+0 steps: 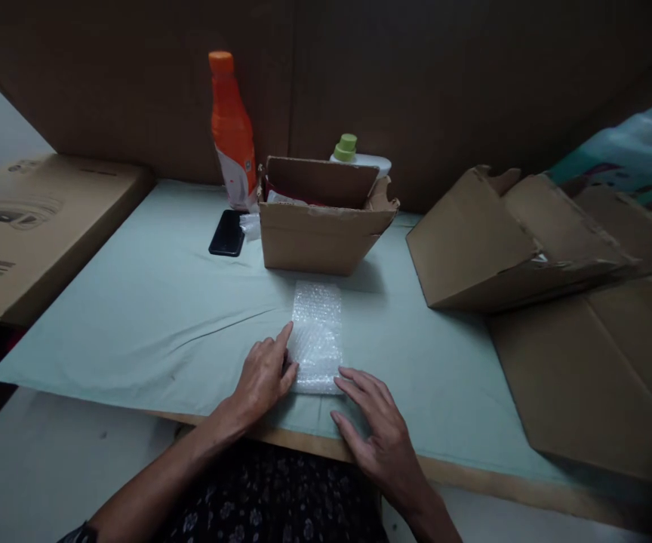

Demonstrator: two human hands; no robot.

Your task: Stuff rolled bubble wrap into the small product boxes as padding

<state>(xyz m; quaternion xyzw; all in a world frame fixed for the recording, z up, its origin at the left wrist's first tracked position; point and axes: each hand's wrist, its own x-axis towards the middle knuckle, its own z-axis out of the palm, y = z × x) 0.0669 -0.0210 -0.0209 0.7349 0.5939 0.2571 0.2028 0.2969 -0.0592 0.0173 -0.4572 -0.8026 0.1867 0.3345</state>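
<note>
1. Bubble wrap (318, 343) lies flat between both hands on pale green cloth (150, 302).
2. Left hand (263, 373): forefinger and thumb spread at the wrap's left edge, nothing gripped.
3. Right hand (374, 422): fingers loosely spread, thumb apart, fingertips at lower right corner; nothing grasped.
4. Beyond: open cardboard box (309, 240); black smartphone (226, 234) to its left.
5. Behind: orange bottle (232, 121), green-capped white bottle (371, 163).
</note>
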